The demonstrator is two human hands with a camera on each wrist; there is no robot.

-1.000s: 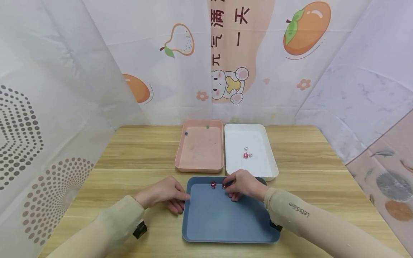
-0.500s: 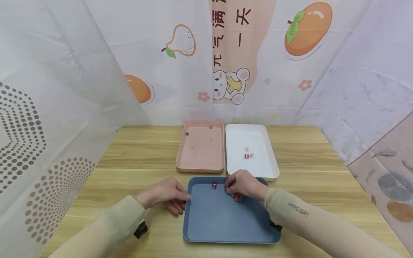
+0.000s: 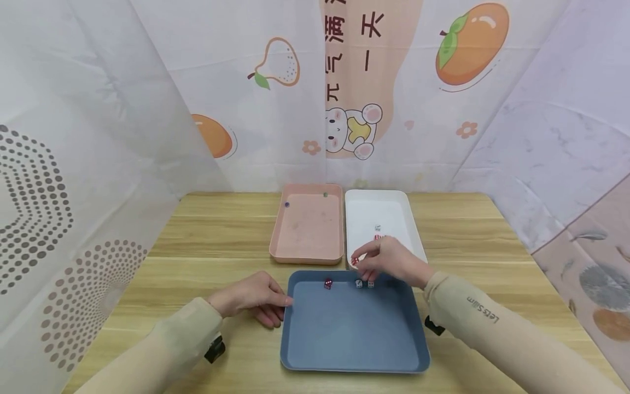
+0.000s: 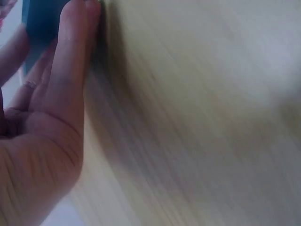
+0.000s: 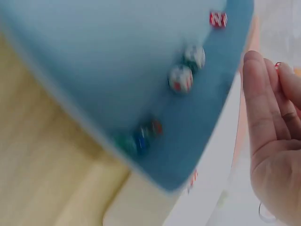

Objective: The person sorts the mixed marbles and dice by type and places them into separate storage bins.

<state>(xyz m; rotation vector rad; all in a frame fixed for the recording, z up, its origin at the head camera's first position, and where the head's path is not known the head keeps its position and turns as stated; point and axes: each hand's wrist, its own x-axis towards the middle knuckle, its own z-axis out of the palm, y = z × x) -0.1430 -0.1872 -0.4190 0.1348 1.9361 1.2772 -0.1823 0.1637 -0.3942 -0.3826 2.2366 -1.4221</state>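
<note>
My right hand [image 3: 391, 260] pinches a red die [image 3: 355, 262] between thumb and fingers, above the front edge of the white tray [image 3: 366, 205]. At the left rim of the blue tray [image 3: 354, 328], my left hand [image 3: 253, 300] grips the edge, thumb on top and the other fingers below outside. Along the blue tray's far side lie another red die [image 3: 328, 283] and two white dice [image 3: 359, 283]. Several small marbles [image 5: 141, 140], blurred, gather in its corner in the right wrist view; my right arm hides them in the head view.
Behind the blue tray, a pink tray [image 3: 307, 235] holds a blue marble [image 3: 287, 204] and a green marble [image 3: 325, 195]. Inside the white tray lie a white die [image 3: 377, 227] and a red die [image 3: 377, 237], partly hidden by my hand. All stand on a wooden table [image 3: 221, 224].
My right hand has picked up a red die from the blue tray and moved it up and forward to the white tray, uncovering two white dice. The left hand stays put.
</note>
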